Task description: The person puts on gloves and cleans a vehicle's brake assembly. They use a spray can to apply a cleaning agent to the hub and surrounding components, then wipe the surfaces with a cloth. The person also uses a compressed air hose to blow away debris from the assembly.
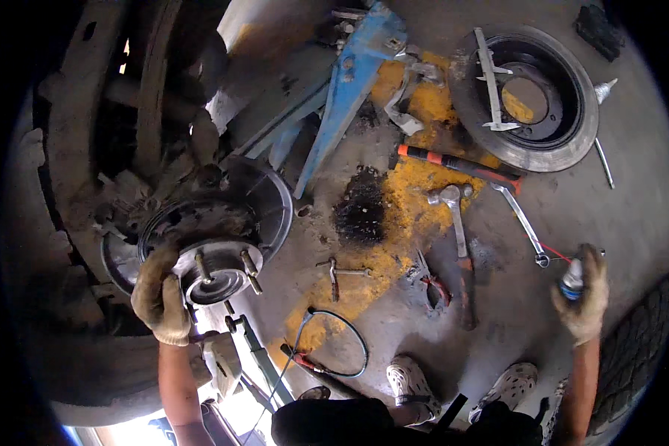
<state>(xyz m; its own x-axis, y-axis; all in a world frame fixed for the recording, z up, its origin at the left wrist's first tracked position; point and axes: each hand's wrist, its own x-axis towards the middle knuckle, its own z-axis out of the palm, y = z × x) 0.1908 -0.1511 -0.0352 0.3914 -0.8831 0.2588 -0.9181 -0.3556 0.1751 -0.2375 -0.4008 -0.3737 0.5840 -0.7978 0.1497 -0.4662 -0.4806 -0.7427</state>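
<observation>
My left hand, in a pale work glove, curls its fingers against the left edge of the wheel hub. Several studs stick out of the hub's bright flange, and a dark round backing plate sits behind it. Off to the right, my gloved right hand grips a spray can over the floor. A thin red straw runs from the can toward the ring end of a wrench. Most of the can is hidden by the glove.
A brake disc lies at the far right with a vernier caliper across it. On the floor are a hammer, pliers, an orange-black handle, a T-shaped tool and a cable. A blue metal stand rises behind; a tyre is right.
</observation>
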